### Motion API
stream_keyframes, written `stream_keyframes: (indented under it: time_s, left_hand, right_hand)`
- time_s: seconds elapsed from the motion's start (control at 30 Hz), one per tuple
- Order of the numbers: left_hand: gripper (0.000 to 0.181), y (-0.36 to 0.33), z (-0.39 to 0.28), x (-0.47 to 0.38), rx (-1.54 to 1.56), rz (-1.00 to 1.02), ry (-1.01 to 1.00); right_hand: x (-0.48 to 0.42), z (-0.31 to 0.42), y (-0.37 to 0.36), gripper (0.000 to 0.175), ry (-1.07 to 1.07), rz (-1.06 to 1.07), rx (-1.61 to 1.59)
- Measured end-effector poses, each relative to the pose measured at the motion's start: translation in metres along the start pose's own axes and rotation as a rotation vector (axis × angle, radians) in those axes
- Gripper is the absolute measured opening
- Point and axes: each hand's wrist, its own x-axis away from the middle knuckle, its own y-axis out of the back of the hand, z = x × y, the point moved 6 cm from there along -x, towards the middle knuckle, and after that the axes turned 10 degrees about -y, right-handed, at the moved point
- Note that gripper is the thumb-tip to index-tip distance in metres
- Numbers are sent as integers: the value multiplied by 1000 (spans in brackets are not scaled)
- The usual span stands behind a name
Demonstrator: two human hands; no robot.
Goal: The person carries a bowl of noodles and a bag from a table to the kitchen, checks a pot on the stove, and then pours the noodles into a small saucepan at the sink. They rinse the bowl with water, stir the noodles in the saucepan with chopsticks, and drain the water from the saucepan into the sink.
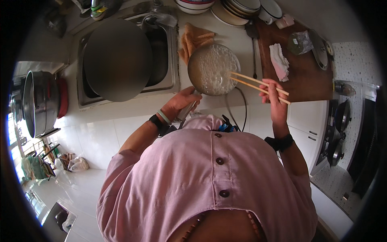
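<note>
My left hand [183,102] grips the handle of a round metal pan [191,64] at the counter's front edge. Foamy, bubbly liquid [215,68] fills the pan. Between the fingers of my right hand [273,95] is a pair of wooden chopsticks [257,85]. Their tips reach over the pan's right side, at the foam; whether they dip into it I cannot tell. An orange-brown cloth [195,39] lies crumpled behind the pan, partly hidden by it. A dark cord [245,106] hangs down in front of the counter, near the pan.
Left of the pan is a steel sink [173,60], mostly covered by a blurred disc. Stacked bowls [195,6] and plates [229,18] stand at the back. A dark ladle [254,54] lies beside a brown board [299,87] that bears a white-pink cloth [279,62] and a metal lid [319,50].
</note>
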Motion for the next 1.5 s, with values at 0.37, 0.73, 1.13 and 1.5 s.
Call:
stream_keyframes:
  time_s: [0.37,0.73,1.13,1.5]
  left_hand:
    - [20,-9,9,-24,-42,60,-25]
    - [23,-13,13,-23,13,15,45]
    - [41,-7,7,16,68,30,66]
    - [61,-4,11,64,196,-63,71]
  right_hand:
    - [-44,-73,-24,33,-58,-88,-258]
    - [-59,-67,-19,26,2,-81,-160]
    - [-61,-61,-51,20,116,86,-90]
    - [-58,-57,-63,30,168,275,-60]
